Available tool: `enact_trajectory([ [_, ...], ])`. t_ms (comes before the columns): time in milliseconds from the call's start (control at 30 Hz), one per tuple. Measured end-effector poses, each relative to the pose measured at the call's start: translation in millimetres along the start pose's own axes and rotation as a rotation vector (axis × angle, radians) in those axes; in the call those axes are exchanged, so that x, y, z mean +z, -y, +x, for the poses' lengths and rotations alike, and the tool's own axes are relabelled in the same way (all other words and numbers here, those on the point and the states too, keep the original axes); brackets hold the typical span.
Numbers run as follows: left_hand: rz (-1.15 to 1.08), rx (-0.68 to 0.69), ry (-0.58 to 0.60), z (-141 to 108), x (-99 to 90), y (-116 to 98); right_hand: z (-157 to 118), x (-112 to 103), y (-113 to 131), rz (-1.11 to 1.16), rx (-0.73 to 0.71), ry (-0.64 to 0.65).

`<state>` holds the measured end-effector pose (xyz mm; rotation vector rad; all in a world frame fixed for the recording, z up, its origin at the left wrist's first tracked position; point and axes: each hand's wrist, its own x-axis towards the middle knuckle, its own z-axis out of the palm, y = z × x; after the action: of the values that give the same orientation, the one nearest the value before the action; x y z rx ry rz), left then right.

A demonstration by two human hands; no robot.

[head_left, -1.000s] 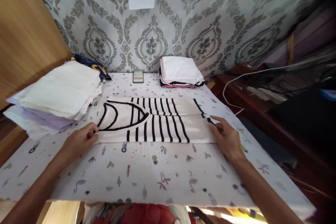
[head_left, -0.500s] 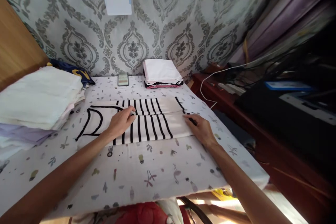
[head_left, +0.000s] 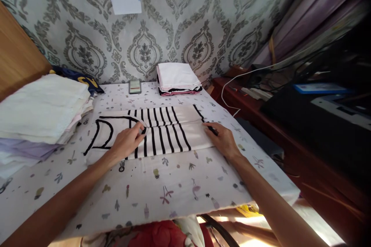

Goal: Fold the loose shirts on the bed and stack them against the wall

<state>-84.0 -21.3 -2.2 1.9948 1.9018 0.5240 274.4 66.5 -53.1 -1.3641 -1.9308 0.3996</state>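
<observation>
Head view: one white garment (head_left: 171, 133) with black stripes and trim, folded lengthwise, lying flat mid-desk (head_left: 179, 189); one left hand (head_left: 127, 141), fingers bent together on the garment near the point of its neckline, grip uncertain; one right hand (head_left: 222, 137), fingers clamped on the garment's striped hem; one phone-like device (head_left: 135, 86) beyond, near the wall; one stack of folded clothes (head_left: 178, 77) beside it; one larger pile of pale cloth (head_left: 43, 108), far left

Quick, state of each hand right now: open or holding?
Left hand: fingers closed on the white, black-striped fabric garment at its neckline.
Right hand: fingers closed on its black-edged hem.
</observation>
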Motion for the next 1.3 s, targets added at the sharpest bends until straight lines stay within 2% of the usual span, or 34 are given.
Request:
enact_trajectory([
  [200,0.139,0.001,-0.05,-4.3,-3.5,2.2,-1.5,0.7,0.0,-0.05,0.005,0.003],
  [333,0.159,0.157,-0.127,4.9,-0.4,0.1,1.0,-4.8,2.4,-0.228,0.034,-0.028],
  [467,0.175,0.304,-0.133,21.4,19.2,-3.2,17.8,-5.6,12.6,-0.278,-0.135,-0.061],
  [567,0.219,0.308,-0.053,30.3,38.8,-0.6,33.0,8.2,22.1,-0.244,-0.241,0.084],
  [700,0.303,0.289,0.078,32.9,54.4,10.2,37.9,35.2,27.8,-0.302,-0.273,0.336],
  [833,0.346,0.298,0.056,32.9,57.7,17.2,32.9,44.4,26.1,-0.295,-0.259,0.397],
  [933,0.359,0.312,0.042,33.9,58.9,19.2,36.2,35.7,19.5,-0.137,-0.226,0.33],
  [1033,0.371,0.332,0.032,34.1,60.4,21.2,45.3,19.4,3.4,0.09,-0.108,0.072],
  [1133,0.38,0.344,0.03,33.8,59.9,22.0,50.2,4.9,-16.7,0.165,0.051,-0.142],
  [1233,0.385,0.319,0.071,34.4,56.0,18.5,46.5,0.7,-25.1,0.088,0.112,-0.114],
  [1300,0.385,0.287,0.102,34.0,51.7,12.4,42.3,3.6,-19.9,-0.001,0.041,-0.054],
])
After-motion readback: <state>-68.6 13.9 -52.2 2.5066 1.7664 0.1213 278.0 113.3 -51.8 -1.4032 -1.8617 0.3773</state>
